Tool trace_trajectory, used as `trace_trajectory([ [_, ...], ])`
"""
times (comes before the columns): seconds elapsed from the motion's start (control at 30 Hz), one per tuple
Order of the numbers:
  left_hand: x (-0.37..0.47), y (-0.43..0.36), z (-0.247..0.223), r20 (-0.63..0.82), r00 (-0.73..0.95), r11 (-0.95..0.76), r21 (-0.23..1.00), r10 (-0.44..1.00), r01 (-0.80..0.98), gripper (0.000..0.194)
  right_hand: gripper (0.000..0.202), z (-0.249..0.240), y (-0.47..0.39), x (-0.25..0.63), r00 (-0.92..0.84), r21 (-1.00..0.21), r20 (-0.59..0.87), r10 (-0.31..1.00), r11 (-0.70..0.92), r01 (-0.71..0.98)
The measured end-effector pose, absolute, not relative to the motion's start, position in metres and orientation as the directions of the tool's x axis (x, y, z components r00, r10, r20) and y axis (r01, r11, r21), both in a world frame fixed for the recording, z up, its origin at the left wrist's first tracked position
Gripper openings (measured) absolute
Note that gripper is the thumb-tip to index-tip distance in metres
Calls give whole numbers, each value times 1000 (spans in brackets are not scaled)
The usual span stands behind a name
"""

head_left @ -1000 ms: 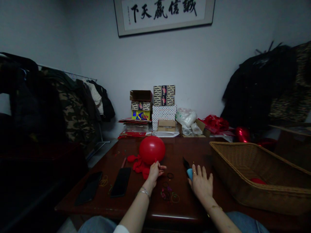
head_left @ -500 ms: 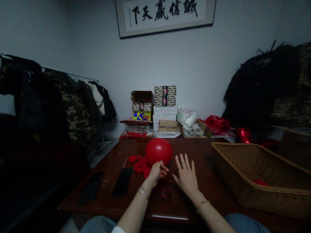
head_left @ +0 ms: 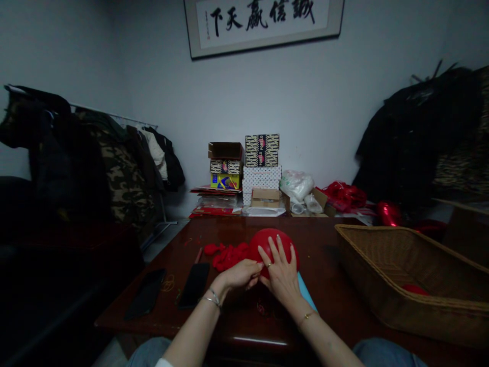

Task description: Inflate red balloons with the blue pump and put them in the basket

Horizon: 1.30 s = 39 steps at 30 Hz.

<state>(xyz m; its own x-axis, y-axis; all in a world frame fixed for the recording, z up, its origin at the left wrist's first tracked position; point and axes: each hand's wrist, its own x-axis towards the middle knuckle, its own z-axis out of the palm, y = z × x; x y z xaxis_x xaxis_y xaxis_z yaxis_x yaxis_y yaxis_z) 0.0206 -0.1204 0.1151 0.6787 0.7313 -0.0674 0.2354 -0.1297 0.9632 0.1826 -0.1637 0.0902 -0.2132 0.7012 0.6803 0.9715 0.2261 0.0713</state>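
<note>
A round, inflated red balloon (head_left: 273,237) is in front of me over the table, to the right of a heap of limp red balloons (head_left: 229,255). My left hand (head_left: 244,272) is closed at the near left side of the balloon, its fingertips pinched on what looks like the balloon's neck, which is mostly hidden. Across the balloon's near face lies my right hand (head_left: 279,267), fingers spread and touching it. A light blue strip-like object (head_left: 306,293) shows beside my right wrist, partly covered by the hand.
Two dark phones (head_left: 194,286) and rubber bands (head_left: 168,283) lie at the left of the brown table (head_left: 317,239). A wicker basket (head_left: 382,295) holding a red item stands at the right. Stacked boxes (head_left: 262,178) and plastic bags (head_left: 298,186) are at the back.
The inflated balloon has moved right and slightly nearer. My right hand has come left onto it, while my left hand has shifted slightly down. The light blue object has come into view.
</note>
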Motion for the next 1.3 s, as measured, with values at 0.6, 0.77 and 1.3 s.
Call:
trace_trajectory([
  [0.6, 5, -136, 163, 714, 447, -839, 505, 538, 203, 26, 97, 108, -166, 170, -117, -275, 641, 759, 369, 888],
  [0.77, 1, -137, 159, 767, 399, -864, 453, 503, 218, 25, 95, 110, -168, 181, -35, -514, 648, 761, 470, 717],
  [1.3, 15, -151, 133, 853, 367, -755, 47, 371, 654, 26, 87, 102, -181, 141, -1, -305, 701, 713, 300, 904],
])
